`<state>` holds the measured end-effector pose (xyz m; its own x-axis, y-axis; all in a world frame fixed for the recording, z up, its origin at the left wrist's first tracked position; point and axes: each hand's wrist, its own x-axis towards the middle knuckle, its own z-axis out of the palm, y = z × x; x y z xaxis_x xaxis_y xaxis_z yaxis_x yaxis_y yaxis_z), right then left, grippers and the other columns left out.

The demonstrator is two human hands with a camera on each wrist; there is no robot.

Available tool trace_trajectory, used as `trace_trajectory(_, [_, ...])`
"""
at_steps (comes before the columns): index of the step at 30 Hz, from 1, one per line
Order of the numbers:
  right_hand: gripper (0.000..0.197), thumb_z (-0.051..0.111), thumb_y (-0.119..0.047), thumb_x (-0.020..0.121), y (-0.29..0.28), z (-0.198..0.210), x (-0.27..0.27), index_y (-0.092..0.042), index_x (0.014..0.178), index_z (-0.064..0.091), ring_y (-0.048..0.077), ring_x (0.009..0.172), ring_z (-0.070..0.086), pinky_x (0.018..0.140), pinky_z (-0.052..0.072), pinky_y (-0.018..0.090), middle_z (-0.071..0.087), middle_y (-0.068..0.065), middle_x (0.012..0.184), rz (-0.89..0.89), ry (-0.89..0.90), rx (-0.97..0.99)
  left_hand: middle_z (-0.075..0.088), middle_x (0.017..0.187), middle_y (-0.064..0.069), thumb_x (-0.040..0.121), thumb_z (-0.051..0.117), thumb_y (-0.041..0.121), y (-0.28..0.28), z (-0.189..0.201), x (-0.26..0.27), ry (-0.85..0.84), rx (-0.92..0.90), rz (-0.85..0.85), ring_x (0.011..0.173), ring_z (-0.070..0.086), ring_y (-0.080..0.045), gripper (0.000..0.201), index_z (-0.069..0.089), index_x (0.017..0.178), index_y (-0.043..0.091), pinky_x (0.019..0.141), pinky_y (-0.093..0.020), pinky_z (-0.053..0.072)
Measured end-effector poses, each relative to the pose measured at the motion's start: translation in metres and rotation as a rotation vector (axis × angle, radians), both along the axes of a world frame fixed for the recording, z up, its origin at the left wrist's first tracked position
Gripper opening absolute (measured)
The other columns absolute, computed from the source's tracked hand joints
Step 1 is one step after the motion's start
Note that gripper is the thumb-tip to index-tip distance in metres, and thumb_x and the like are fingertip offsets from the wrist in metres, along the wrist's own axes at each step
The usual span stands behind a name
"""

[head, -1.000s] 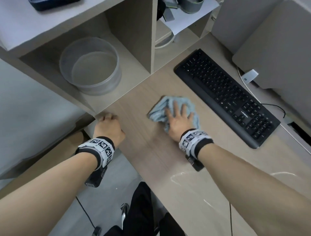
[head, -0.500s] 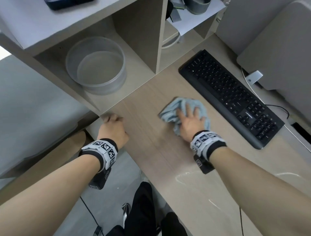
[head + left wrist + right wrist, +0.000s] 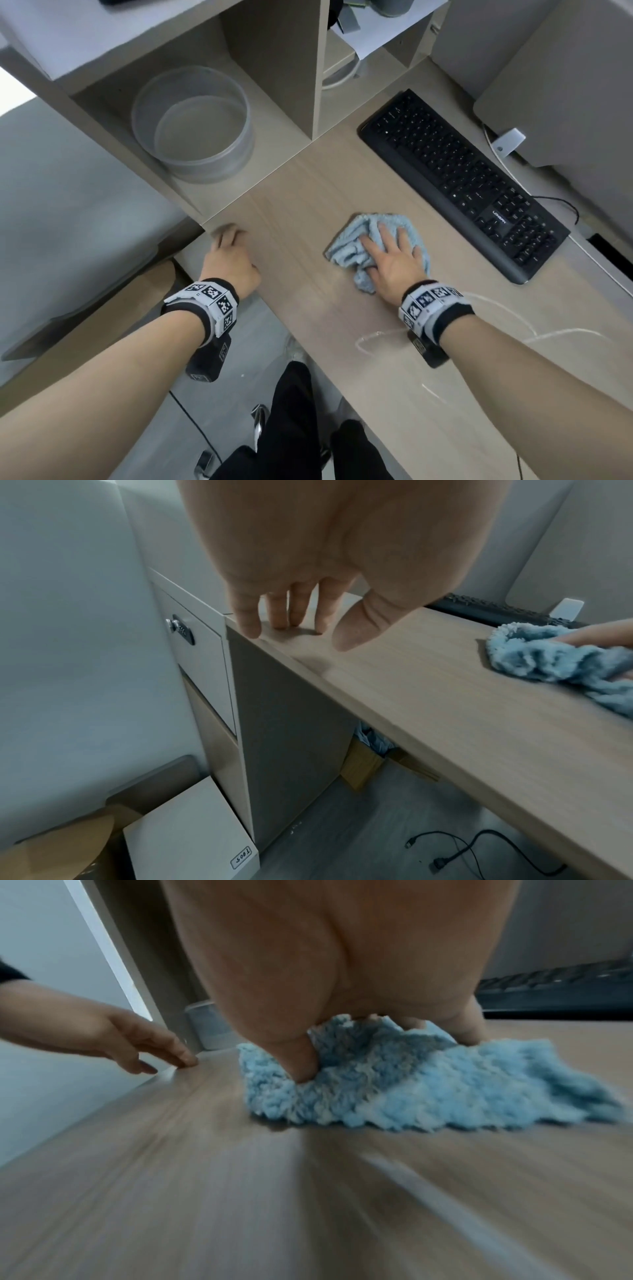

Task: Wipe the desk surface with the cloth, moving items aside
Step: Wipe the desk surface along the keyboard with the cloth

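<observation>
A crumpled light-blue cloth (image 3: 352,253) (image 3: 534,658) (image 3: 428,1093) lies on the wood-grain desk (image 3: 308,205). My right hand (image 3: 394,260) (image 3: 342,961) presses it flat, with the fingers spread over it and the thumb sunk into its left edge. My left hand (image 3: 233,257) (image 3: 298,607) (image 3: 137,1042) holds nothing. Its relaxed fingertips rest on the desk's front left corner. A black keyboard (image 3: 462,178) (image 3: 496,612) (image 3: 548,988) lies slantwise just right of the cloth.
A clear round tub (image 3: 195,126) stands in the open shelf at the back left. A grey monitor base (image 3: 565,85), a small grey clip (image 3: 508,142) and a white cable (image 3: 513,178) sit behind the keyboard. A locked drawer cabinet (image 3: 183,628) stands left of the desk.
My right hand has slid the cloth a little to the right and toward the front edge. The left hand stays on the desk corner.
</observation>
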<state>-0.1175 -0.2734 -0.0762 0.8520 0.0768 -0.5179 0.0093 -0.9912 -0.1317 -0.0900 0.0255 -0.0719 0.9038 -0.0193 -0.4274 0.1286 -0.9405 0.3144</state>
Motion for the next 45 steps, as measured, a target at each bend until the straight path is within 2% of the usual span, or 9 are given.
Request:
trace_trajectory(3, [0.074, 0.051, -0.025, 0.097, 0.038, 0.002, 0.006, -0.030, 0.157, 0.008, 0.045, 0.148, -0.011, 0.114, 0.008, 0.070, -0.014, 0.008, 0.165, 0.029, 0.012, 0.020, 0.038, 0.141, -0.012, 0.072, 0.055, 0.006, 0.004, 0.002, -0.004, -0.053, 0.012, 0.031, 0.128, 0.029, -0.034, 0.058, 0.047, 0.130, 0.007, 0.103, -0.045, 0.038])
trace_trajectory(8, [0.088, 0.067, -0.025, 0.089, 0.095, -0.005, -0.033, -0.032, 0.156, 0.011, 0.046, 0.147, -0.016, 0.111, -0.002, 0.074, -0.014, 0.010, 0.165, 0.351, -0.007, 0.087, 0.047, 0.129, -0.018, 0.069, 0.056, 0.006, 0.006, -0.004, -0.032, -0.055, 0.075, -0.035, 0.116, 0.038, -0.037, 0.056, 0.052, 0.125, 0.003, 0.097, -0.046, 0.042])
trace_trajectory(15, [0.079, 0.053, -0.026, 0.096, 0.047, -0.018, -0.109, -0.040, 0.155, 0.002, 0.037, 0.149, -0.020, 0.115, -0.008, 0.066, -0.020, 0.001, 0.164, 0.495, 0.017, 0.081, 0.042, 0.138, -0.010, 0.070, 0.058, 0.010, -0.015, -0.009, -0.094, -0.067, 0.112, -0.164, 0.125, 0.037, -0.031, 0.061, 0.048, 0.131, 0.006, 0.102, -0.046, 0.041])
trace_trajectory(22, [0.066, 0.039, -0.037, 0.101, -0.048, -0.006, -0.121, -0.041, 0.156, 0.001, 0.033, 0.150, -0.016, 0.119, 0.002, 0.060, -0.018, -0.002, 0.165, 0.168, 0.034, 0.008, 0.027, 0.153, -0.004, 0.074, 0.056, 0.011, -0.032, -0.004, -0.111, 0.028, 0.117, -0.133, 0.134, 0.034, -0.029, 0.068, 0.038, 0.140, 0.010, 0.104, -0.045, 0.041])
trace_trajectory(26, [0.067, 0.039, -0.035, 0.102, -0.031, -0.004, -0.109, -0.032, 0.157, 0.001, 0.041, 0.149, -0.015, 0.118, 0.002, 0.063, -0.020, 0.005, 0.164, 0.020, 0.057, -0.031, 0.029, 0.152, -0.006, 0.073, 0.056, 0.011, -0.036, -0.006, -0.106, 0.039, 0.116, -0.109, 0.128, 0.040, -0.033, 0.063, 0.042, 0.134, 0.007, 0.103, -0.046, 0.041])
trace_trajectory(31, [0.071, 0.040, -0.039, 0.103, 0.034, -0.007, -0.118, -0.034, 0.156, -0.006, 0.043, 0.146, -0.022, 0.115, -0.001, 0.067, -0.027, 0.007, 0.162, 0.235, 0.083, -0.008, 0.034, 0.150, -0.007, 0.070, 0.056, 0.010, -0.035, -0.007, -0.101, 0.031, 0.123, -0.103, 0.125, 0.043, -0.035, 0.063, 0.046, 0.132, 0.005, 0.101, -0.043, 0.043])
trace_trajectory(35, [0.067, 0.037, -0.044, 0.102, 0.022, -0.008, -0.128, -0.038, 0.156, -0.002, 0.035, 0.148, -0.023, 0.118, -0.006, 0.061, -0.025, 0.000, 0.163, 0.327, 0.088, 0.042, 0.040, 0.147, -0.005, 0.070, 0.055, 0.011, -0.031, -0.006, -0.097, 0.014, 0.120, -0.127, 0.128, 0.040, -0.032, 0.063, 0.049, 0.133, 0.008, 0.102, -0.042, 0.043])
trace_trajectory(41, [0.074, 0.039, -0.051, 0.099, -0.065, -0.008, -0.117, -0.033, 0.158, -0.001, 0.040, 0.149, -0.014, 0.119, -0.001, 0.056, -0.019, 0.006, 0.164, -0.162, 0.025, -0.023, 0.040, 0.149, -0.005, 0.072, 0.055, 0.008, -0.026, -0.003, -0.099, -0.006, 0.112, -0.151, 0.136, 0.036, -0.027, 0.060, 0.051, 0.132, 0.008, 0.106, -0.041, 0.039])
trace_trajectory(45, [0.075, 0.043, -0.046, 0.100, -0.059, -0.006, -0.093, -0.023, 0.158, 0.000, 0.048, 0.148, -0.008, 0.119, 0.008, 0.061, -0.013, 0.016, 0.164, -0.377, 0.058, -0.080, 0.044, 0.143, -0.006, 0.073, 0.056, 0.007, -0.028, 0.002, -0.094, 0.006, 0.102, -0.138, 0.120, 0.049, -0.032, 0.053, 0.054, 0.126, 0.006, 0.097, -0.038, 0.043])
